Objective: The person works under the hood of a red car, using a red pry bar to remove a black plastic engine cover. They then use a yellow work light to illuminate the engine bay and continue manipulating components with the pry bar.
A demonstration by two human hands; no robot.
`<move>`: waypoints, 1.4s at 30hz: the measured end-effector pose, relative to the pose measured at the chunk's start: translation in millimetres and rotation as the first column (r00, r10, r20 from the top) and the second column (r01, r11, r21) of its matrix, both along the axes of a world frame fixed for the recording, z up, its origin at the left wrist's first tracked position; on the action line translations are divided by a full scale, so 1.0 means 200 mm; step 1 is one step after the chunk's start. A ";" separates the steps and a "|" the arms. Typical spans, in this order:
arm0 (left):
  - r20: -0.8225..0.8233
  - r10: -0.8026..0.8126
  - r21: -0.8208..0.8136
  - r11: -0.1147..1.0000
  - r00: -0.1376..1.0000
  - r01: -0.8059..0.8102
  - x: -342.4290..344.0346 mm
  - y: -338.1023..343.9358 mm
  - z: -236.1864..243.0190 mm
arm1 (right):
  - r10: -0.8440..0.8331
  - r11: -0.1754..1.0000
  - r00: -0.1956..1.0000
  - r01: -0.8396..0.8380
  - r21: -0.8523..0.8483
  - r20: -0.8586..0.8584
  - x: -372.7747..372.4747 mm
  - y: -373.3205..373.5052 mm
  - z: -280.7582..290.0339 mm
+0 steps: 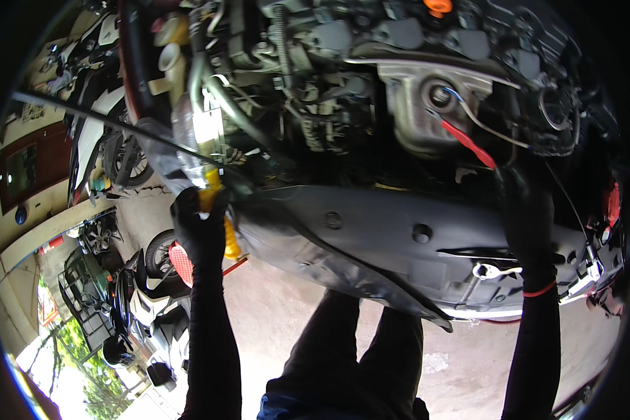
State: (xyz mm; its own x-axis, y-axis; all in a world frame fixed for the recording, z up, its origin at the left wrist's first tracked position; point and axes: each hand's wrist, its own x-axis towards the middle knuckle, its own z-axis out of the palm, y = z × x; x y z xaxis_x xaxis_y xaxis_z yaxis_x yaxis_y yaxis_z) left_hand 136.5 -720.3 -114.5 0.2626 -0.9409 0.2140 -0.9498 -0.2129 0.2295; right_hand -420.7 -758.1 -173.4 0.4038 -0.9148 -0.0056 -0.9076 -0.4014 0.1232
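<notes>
Below and right of the metal engine shield (pixel 406 115), the right grip (pixel 518 199) pinched a red tool (pixel 471 144), fingers lost in shadow. Left of the shield, the left grip (pixel 201 217) clasped a yellow-handled lamp (pixel 211 183), blurred by glare; a dark rod (pixel 105 120) slanted nearby. Below the shield stretched a grey bumper cover (pixel 378 227).

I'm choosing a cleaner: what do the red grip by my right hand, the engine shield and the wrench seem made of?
Red grip: probably plastic or rubber, smooth and evenly coloured. Engine shield: likely metal, dull grey with soft sheen along its curves. Wrench: likely metal, perhaps chromed, given its bright highlights.
</notes>
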 end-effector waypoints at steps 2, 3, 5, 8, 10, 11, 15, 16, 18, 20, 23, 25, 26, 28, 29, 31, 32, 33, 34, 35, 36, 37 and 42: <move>0.135 -0.025 0.076 0.997 0.991 0.015 0.02 -0.03 0.00 | 0.033 0.998 0.998 -0.029 -0.058 0.054 -0.03 -0.01 -0.03; 0.150 -0.065 0.028 0.998 0.987 0.061 0.01 -0.04 0.00 | -0.053 0.998 0.985 0.047 0.041 0.163 -0.05 -0.02 -0.05; 0.105 -0.032 0.040 0.999 0.994 0.028 -0.02 -0.04 0.01 | -0.239 0.957 0.902 0.156 0.244 0.360 -0.08 -0.03 -0.07; -0.014 -0.027 0.028 0.999 1.000 0.027 0.01 -0.05 0.00 | 0.086 0.991 0.993 -0.077 -0.108 0.078 -0.10 -0.02 -0.08; -0.155 -0.032 -0.057 0.998 0.987 0.023 0.09 -0.03 -0.04 | 0.183 0.960 0.982 -0.169 -0.222 0.046 -0.10 -0.03 -0.08; -0.248 -0.056 -0.168 0.986 0.967 0.014 0.15 -0.02 -0.04 | 0.174 0.963 0.978 -0.145 -0.226 0.114 -0.09 -0.04 -0.07; -0.688 0.102 -0.172 0.939 0.718 -0.299 0.24 0.29 0.09 | -0.024 0.999 0.937 0.035 -0.026 0.349 0.01 -0.07 -0.01; -0.754 0.126 -0.148 0.924 0.644 -0.353 0.22 0.40 0.15 | -0.134 0.991 0.875 0.113 0.073 0.466 0.04 -0.08 0.02; -0.504 0.027 -0.102 0.991 0.864 -0.090 0.12 0.56 0.24 | -0.343 0.939 0.701 0.271 0.212 0.625 0.11 -0.09 0.08; -0.519 -0.111 -0.013 0.992 0.848 0.122 -0.02 0.61 0.30 | -0.305 0.949 0.721 0.286 0.134 0.622 0.15 -0.11 0.14; -0.379 -0.261 0.153 0.928 0.888 0.339 -0.25 0.46 0.33 | -0.525 0.850 0.681 0.383 0.362 0.510 0.19 -0.12 0.18; -0.416 -0.200 0.209 0.928 0.887 0.307 -0.41 0.29 0.27 | -0.382 0.923 0.652 0.304 0.235 0.655 0.19 -0.12 0.17; -0.586 -0.072 0.264 0.925 0.807 0.274 -0.49 0.22 0.24 | -0.348 0.934 0.619 0.295 0.203 0.704 0.18 -0.12 0.16; -0.630 -0.155 0.177 0.925 0.761 0.335 -0.63 0.14 0.22 | -0.425 0.903 0.535 0.309 0.299 0.730 0.16 -0.10 0.15; -0.658 -0.150 0.148 0.935 0.738 0.322 -0.69 0.12 0.21 | -0.463 0.884 0.467 0.304 0.355 0.754 0.16 -0.08 0.16; -0.735 -0.123 0.096 0.955 0.667 0.282 -0.81 0.09 0.23 | -0.449 0.870 0.360 0.386 0.308 0.818 0.19 -0.01 0.21; -0.716 -0.090 0.117 0.962 0.692 0.246 -0.87 0.10 0.25 | -0.439 0.856 0.320 0.434 0.282 0.839 0.22 0.03 0.25; -0.721 -0.044 0.131 0.971 0.691 0.198 -0.92 0.10 0.29 | -0.384 0.883 0.280 0.390 0.261 0.880 0.27 0.09 0.30; -0.751 -0.012 0.132 0.977 0.660 0.169 -0.97 0.11 0.33 | -0.379 0.885 0.213 0.367 0.286 0.901 0.36 0.18 0.35; -0.803 0.057 0.141 0.985 0.593 0.096 -1.03 0.12 0.36 | -0.408 0.879 -0.003 0.269 0.394 0.913 0.45 0.25 0.40; -0.729 0.030 0.155 0.980 0.684 0.123 -1.07 0.12 0.40 | -0.464 0.866 -0.104 0.155 0.475 0.880 0.52 0.32 0.45; -0.675 -0.009 0.173 0.970 0.738 0.171 -1.11 0.13 0.43 | -0.567 0.819 -0.018 0.087 0.567 0.823 0.59 0.40 0.50; -0.875 0.123 0.197 0.974 0.468 0.111 -1.30 0.21 0.37 | -0.538 0.843 0.047 0.002 0.538 0.842 0.82 0.50 0.51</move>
State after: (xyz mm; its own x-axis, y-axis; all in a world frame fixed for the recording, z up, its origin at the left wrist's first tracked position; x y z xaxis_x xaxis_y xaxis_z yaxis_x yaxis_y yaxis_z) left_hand -123.4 -678.2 -41.4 0.2065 -0.9247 -0.3199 -0.2674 -0.3678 0.8906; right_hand -257.3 -658.9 -71.3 0.0224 -0.9881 -0.1525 -0.1665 0.1467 -0.9751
